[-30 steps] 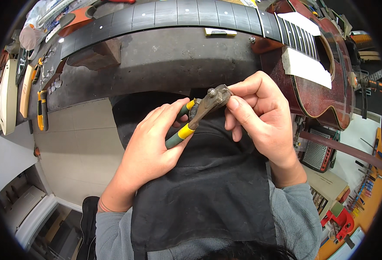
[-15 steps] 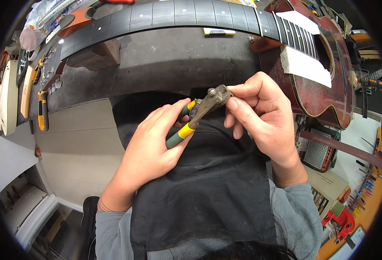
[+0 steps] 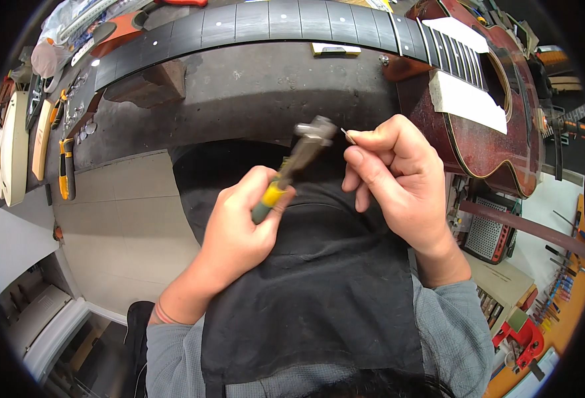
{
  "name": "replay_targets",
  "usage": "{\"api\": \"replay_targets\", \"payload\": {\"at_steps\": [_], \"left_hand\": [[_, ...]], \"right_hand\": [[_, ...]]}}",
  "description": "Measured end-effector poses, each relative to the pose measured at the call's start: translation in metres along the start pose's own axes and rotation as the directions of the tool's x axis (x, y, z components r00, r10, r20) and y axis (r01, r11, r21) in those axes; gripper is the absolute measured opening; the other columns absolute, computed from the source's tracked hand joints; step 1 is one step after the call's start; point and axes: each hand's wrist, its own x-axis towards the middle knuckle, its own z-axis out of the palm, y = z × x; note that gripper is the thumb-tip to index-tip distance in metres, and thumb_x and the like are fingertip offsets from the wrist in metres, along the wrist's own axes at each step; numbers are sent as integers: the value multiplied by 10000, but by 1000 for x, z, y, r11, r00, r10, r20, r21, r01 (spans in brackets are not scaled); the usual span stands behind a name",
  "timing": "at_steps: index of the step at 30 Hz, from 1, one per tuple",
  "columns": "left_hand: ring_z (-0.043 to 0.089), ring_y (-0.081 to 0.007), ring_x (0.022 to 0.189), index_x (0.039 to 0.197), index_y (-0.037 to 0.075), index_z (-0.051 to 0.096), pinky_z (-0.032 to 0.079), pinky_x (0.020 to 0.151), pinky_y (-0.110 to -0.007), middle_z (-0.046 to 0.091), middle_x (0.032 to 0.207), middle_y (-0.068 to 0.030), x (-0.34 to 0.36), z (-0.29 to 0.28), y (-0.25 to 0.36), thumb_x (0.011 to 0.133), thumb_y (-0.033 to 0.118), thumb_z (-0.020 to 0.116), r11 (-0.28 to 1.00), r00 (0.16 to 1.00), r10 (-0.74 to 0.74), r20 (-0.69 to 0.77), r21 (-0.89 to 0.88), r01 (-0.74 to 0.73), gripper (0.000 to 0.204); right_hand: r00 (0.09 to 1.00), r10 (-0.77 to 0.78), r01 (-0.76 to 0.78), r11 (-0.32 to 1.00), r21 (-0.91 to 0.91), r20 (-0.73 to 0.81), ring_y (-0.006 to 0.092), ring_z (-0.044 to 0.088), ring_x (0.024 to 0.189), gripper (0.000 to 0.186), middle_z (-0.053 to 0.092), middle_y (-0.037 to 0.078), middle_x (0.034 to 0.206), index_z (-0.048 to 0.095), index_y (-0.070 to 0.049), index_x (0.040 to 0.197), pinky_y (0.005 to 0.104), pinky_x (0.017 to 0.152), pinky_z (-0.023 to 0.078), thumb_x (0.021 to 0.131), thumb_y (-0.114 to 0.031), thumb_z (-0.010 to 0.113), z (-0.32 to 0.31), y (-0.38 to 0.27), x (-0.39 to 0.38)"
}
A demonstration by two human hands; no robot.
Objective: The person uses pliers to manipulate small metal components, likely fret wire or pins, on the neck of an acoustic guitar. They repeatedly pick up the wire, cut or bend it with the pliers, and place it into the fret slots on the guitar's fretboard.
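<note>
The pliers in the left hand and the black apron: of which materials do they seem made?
Pliers' head: likely bare metal, greyish with bright glints, though blurred. Green-and-yellow grip: probably plastic or rubber, smooth and evenly coloured. Apron: apparently matte cloth, with soft creases.

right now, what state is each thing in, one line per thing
Left hand, closed around the pliers
Pliers, gripped, head blurred, open or shut cannot be told
Right hand, thumb and index finger pinched together on a thin metal piece
Thin metal piece, one end sticking out
Guitar, face up, partly covered by white sheets
Fretboard, fretted near the body, bare-looking slots farther along
</note>
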Motion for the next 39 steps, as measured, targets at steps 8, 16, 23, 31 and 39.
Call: {"api": "replay_targets", "payload": {"at_steps": [8,16,23,31,39], "left_hand": [[615,-60,842,1147,24,680,510,774,-264,689,954,20,5,-5,8,1091,137,810,856,996,-34,-79,-516,-12,182],[700,-119,934,1212,65,568,556,745,-268,744,1079,-63,41,16,31,1016,-44,827,661,981,183,-57,-731,-166,342],[785,-171,861,1240,100,529,510,627,-255,787,950,-119,48,2,48,974,-29,842,513,996,21,92,-856,69,431],[797,-178,855,1254,103,538,506,613,-257,796,949,-121,52,-3,46,962,-16,853,474,980,36,194,-867,154,445],[810,-201,861,1266,101,542,510,598,-265,758,906,-91,55,-10,43,955,2,869,407,967,36,251,-888,216,462]], "right_hand": [[999,-26,32,910,414,-21,137,743,1031,58,758,93,1142,669,-22,1162,298,929,611,1124,-41,710,14,2,3],[997,21,-64,719,692,71,166,661,1285,154,578,87,1494,676,-68,1225,368,1130,533,1105,-118,757,22,13,0],[918,-364,362,931,46,154,266,660,1348,913,596,198,1527,337,-17,1704,436,1163,528,962,-103,862,-10,5,-8],[883,-407,442,889,-121,235,240,735,1164,903,656,163,1395,439,-10,1687,400,1048,578,901,-27,883,-19,-1,-1],[855,-460,507,839,-196,239,231,725,1105,845,694,136,1305,541,-16,1630,380,960,566,872,-82,909,-15,0,11]]}}
